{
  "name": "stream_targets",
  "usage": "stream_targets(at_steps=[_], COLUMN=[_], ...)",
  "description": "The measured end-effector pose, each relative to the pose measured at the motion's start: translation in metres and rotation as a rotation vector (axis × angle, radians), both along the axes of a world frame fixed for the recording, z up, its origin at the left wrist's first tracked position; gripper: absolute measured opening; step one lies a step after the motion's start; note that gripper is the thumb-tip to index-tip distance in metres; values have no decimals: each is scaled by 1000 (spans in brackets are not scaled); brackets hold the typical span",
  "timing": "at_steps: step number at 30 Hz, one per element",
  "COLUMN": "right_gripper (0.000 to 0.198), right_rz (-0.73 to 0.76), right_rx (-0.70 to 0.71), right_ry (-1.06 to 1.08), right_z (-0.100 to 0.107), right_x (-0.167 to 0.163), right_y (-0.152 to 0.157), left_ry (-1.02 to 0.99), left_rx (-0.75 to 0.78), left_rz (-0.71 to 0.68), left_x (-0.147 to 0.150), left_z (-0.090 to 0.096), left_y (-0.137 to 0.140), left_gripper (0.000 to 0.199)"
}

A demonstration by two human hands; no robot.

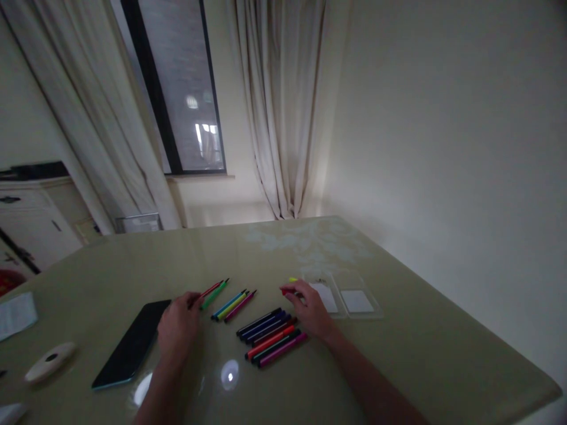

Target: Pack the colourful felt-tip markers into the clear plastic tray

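Note:
My left hand (179,321) is closed round the near end of a red felt-tip pen (211,288), whose bare tip points away from me. Right beside that pen lies a green felt-tip pen (215,295), also uncapped. A small red pen cap (284,291) is pinched in my right hand (309,307). Between my hands, blue (227,305), yellow-green (231,306) and magenta (240,306) pens lie with their tips bare. Nearer to me is a slanted row of several capped pens (273,342), dark ones, orange-red and magenta. Something yellow (293,279) shows just behind my right hand.
An open clear plastic case (376,314) with white inserts lies right of my right hand. Left of my left hand are a dark tablet or phone (130,345) and a whitish oval object (51,361). A pale packet (16,316) lies far left. The glossy table (425,360) meets a wall at right.

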State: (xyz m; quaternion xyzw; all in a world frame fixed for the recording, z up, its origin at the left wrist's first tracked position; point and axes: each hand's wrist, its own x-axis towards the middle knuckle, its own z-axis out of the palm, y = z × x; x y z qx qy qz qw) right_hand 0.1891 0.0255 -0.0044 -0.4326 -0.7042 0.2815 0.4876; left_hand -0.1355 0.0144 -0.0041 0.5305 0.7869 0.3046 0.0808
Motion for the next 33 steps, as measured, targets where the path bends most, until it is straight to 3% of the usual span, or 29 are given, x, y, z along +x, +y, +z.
stream_targets(at_steps=[2, 4, 6, 8, 13, 22, 33], right_gripper=[22, 23, 22, 21, 14, 10, 18], right_rz=[16, 26, 33, 46, 73, 64, 79], right_rx=[-52, -91, -106, -103, -62, 31, -170], right_ry=[94, 196, 283, 337, 364, 279, 303], right_z=[0, 4, 11, 19, 34, 38, 26], right_x=[3, 4, 6, 9, 12, 6, 6], right_y=[0, 1, 1, -1, -11, -19, -11], left_ry=[-130, -305, -417, -456, -479, -485, -427], left_rx=[124, 215, 225, 219, 218, 251, 152], left_rz=[-87, -291, -482, -552, -575, -601, -618], left_x=[12, 32, 53, 70, 80, 83, 94], left_z=[6, 12, 17, 20, 25, 27, 28], left_y=[0, -3, -7, -12, -20, -22, -27], left_gripper=[39, 40, 40, 39, 39, 31, 31])
